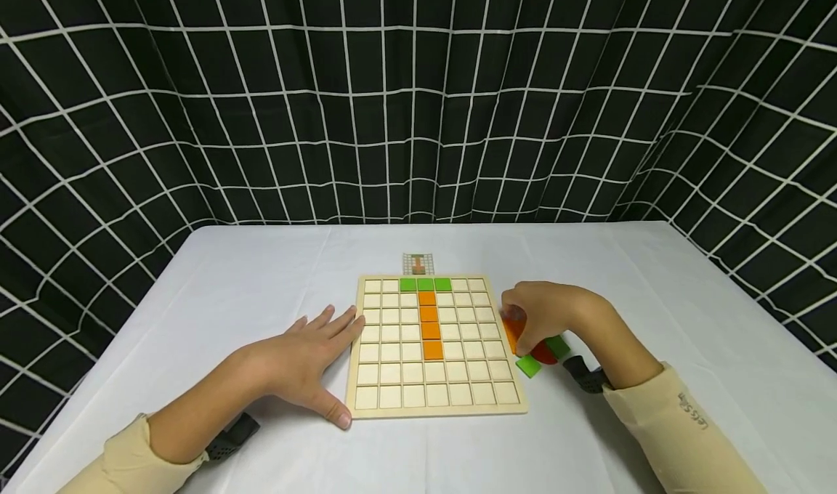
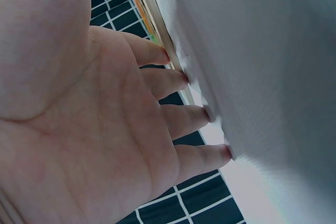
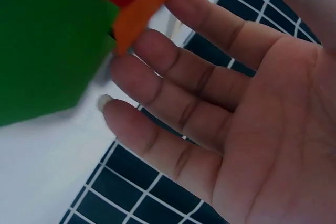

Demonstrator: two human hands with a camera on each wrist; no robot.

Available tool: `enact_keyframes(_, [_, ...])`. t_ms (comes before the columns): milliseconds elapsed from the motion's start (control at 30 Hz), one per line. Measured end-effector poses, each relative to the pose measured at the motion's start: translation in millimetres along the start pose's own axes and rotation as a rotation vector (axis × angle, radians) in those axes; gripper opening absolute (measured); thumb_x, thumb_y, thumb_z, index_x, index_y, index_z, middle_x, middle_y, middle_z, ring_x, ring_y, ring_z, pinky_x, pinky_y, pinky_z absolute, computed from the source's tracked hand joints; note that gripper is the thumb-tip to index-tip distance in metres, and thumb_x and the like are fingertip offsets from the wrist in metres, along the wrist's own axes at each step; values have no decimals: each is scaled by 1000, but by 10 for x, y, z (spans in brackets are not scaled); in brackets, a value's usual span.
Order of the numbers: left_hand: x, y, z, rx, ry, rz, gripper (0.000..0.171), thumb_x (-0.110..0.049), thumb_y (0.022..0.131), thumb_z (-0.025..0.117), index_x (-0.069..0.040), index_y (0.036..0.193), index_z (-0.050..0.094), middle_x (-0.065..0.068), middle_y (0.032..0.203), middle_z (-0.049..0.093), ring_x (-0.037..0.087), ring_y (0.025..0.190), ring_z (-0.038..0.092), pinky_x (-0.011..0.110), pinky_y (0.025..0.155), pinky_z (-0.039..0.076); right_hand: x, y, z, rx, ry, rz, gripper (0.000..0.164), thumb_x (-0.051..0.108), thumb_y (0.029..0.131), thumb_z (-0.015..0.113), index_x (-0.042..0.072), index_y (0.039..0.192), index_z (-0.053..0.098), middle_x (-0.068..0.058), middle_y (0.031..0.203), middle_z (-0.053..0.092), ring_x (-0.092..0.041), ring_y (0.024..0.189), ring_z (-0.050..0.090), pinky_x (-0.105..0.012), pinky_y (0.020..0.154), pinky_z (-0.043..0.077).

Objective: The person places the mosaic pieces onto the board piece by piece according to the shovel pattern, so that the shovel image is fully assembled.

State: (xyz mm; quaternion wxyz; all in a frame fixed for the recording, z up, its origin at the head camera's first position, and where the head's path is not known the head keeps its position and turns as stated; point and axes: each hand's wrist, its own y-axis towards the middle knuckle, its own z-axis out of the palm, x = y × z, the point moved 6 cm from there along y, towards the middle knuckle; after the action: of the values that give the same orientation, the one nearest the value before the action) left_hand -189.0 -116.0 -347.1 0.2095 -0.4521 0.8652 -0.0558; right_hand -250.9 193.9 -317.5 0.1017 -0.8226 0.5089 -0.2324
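A pale wooden grid board (image 1: 434, 412) lies on the white table. Three green tiles (image 1: 425, 285) sit side by side in its far row, with a column of several orange tiles (image 1: 428, 314) running toward me from the middle one. My left hand (image 1: 297, 359) is spread flat, its fingertips and thumb at the board's left edge. Beyond the right edge, my right hand (image 1: 546, 309) bends over a small pile and pinches an orange tile (image 3: 142, 14); the thumb is hidden in the right wrist view. Red tiles (image 1: 543, 353) and a dark green tile (image 3: 47, 51) lie by its fingers.
A bright green tile (image 1: 528, 366) lies beside the board's near right side. Behind the board is a small printed pattern card (image 1: 418, 264). A black curtain (image 1: 418, 116) with white grid lines hangs around the table's far side.
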Motion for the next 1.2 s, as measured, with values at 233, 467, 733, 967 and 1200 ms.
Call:
enact_keyframes(233, [7,21,11,10,7,-14,137,-82,60,73,-11,162,17,10,167,7,39,151,1,65,115,9,-20,21,15,-7,22,6,40,11,69,89,10,93,57,-1,84,57,-18,79,54,-34,68,47])
enact_keyframes(467, [-8,-7,1,3,-19,3,136,-81,61,73,-8,161,17,13,167,8,41,150,3,68,114,10,-30,18,23,0,56,11,42,11,70,90,11,95,56,-1,84,58,-19,79,54,-34,68,47])
enact_keyframes(733, [3,-7,-10,-2,-11,6,136,-82,62,72,-8,161,16,14,167,8,42,150,3,68,114,9,-39,22,-53,-47,59,-66,22,3,79,79,12,80,58,0,77,55,-18,74,52,-32,64,44])
enact_keyframes(967, [-7,-15,-22,-7,-11,19,137,-82,62,72,-6,161,16,16,166,8,43,150,3,69,113,11,-16,-4,-86,-53,62,-145,23,4,83,77,13,76,57,2,71,52,-15,69,51,-30,61,41])
enact_keyframes(1200, [1,-5,-13,1,2,6,137,-83,62,71,-8,161,16,14,167,8,42,150,3,69,113,11,14,7,-83,-60,98,-192,22,-4,81,75,12,80,62,4,74,56,-15,73,53,-30,65,47])
